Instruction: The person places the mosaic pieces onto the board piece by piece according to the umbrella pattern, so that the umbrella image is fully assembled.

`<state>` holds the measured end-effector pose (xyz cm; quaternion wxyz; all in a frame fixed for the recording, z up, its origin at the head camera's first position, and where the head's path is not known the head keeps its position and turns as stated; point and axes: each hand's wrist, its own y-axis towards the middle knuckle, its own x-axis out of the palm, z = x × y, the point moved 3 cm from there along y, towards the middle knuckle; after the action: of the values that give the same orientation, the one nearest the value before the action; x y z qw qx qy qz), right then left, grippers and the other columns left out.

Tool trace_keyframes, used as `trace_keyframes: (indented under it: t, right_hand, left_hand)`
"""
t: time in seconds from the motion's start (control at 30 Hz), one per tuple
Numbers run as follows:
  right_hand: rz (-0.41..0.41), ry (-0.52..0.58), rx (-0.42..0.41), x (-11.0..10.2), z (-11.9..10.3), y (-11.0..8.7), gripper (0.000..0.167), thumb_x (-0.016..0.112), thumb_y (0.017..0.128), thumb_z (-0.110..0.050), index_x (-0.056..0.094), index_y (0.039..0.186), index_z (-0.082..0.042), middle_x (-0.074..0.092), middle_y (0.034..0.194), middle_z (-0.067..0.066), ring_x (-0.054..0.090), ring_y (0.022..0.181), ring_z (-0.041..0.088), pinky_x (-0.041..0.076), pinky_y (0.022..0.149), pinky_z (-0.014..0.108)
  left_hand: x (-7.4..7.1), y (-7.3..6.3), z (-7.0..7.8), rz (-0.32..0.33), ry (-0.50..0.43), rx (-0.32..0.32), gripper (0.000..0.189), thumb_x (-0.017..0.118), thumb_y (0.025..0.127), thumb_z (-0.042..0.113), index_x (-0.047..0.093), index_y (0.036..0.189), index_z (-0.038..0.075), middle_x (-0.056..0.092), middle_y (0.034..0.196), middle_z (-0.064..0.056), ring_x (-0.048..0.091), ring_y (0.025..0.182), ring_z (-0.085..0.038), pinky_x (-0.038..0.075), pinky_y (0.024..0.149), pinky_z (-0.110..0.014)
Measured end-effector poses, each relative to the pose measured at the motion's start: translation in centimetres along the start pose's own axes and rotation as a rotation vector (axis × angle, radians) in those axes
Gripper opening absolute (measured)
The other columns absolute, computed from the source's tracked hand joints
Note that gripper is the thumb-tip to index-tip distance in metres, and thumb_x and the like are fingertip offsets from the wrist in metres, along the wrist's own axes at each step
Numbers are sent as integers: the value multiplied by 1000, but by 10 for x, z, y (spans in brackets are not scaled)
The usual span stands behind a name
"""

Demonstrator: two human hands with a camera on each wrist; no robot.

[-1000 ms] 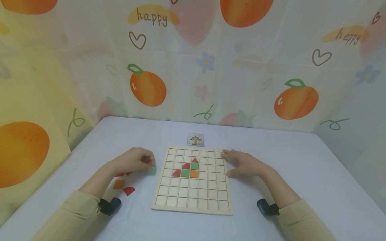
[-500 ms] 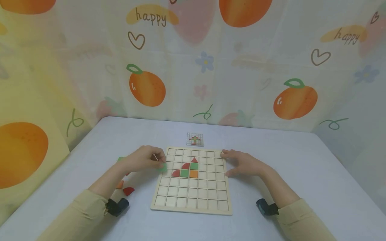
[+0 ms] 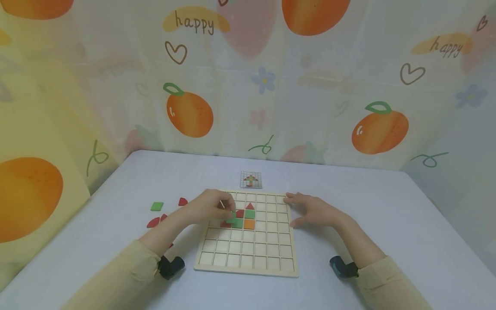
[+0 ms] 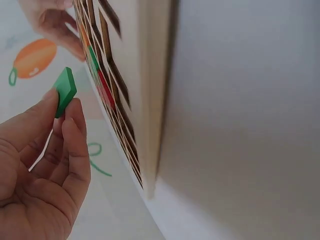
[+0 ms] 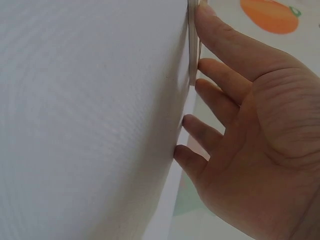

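Note:
Between thumb and fingertips, my left hand [image 3: 211, 206] pinches a green square tile [image 4: 65, 92] above the left part of the wooden grid board [image 3: 248, 259]. Below and beside it, the board holds a red triangle [image 3: 250, 206], a green square [image 3: 250, 214], an orange square [image 3: 249, 224], another green square [image 3: 238, 223] and two red rounded tiles, partly covered by the hand. My right hand [image 3: 315, 209] rests at the board's right edge, thumb and fingers spread along the rim. In the right wrist view, the thumb and nearer fingers touch the board's edge.
Left of the board lie a loose green tile [image 3: 156, 206] and several red pieces, among them a red quarter-round tile [image 3: 183, 201]; the left forearm hides others. Behind the board is a small picture card [image 3: 251, 179] showing a coloured grid pattern. A printed curtain hangs behind the table.
My left hand has carried the green square tile rightward from the table beside the board to over its left cells. The right hand stays at the board's edge.

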<state>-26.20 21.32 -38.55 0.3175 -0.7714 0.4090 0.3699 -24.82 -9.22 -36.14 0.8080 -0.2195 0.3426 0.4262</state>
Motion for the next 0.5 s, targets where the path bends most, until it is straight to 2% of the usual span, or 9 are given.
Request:
trace_keyframes:
  t: [0.13, 0.27, 0.5]
  right_hand:
    - [0, -4, -8, 0, -1, -1, 79, 80, 79, -38, 48, 147, -13, 34, 161, 7, 22, 152, 39, 20, 121, 61]
    - [1, -5, -14, -1, -2, -2, 78, 80, 79, -37, 48, 146, -13, 34, 161, 8, 22, 152, 40, 20, 121, 61]
    - [-3, -2, -15, -1, -4, -3, 78, 80, 80, -37, 48, 146, -13, 35, 161, 8, 22, 152, 40, 20, 121, 61]
  left_hand:
    - [8, 7, 12, -30, 14, 58, 6, 71, 86, 8, 69, 89, 13, 68, 87, 1, 60, 81, -11, 52, 77, -25]
    - [15, 13, 21, -49, 23, 88, 5, 71, 87, 9, 70, 91, 13, 68, 88, 2, 61, 80, -10, 52, 79, -24]
    - [22, 19, 33, -36, 1, 128, 6, 71, 87, 9, 70, 92, 13, 73, 93, 1, 63, 84, -8, 53, 79, -22]
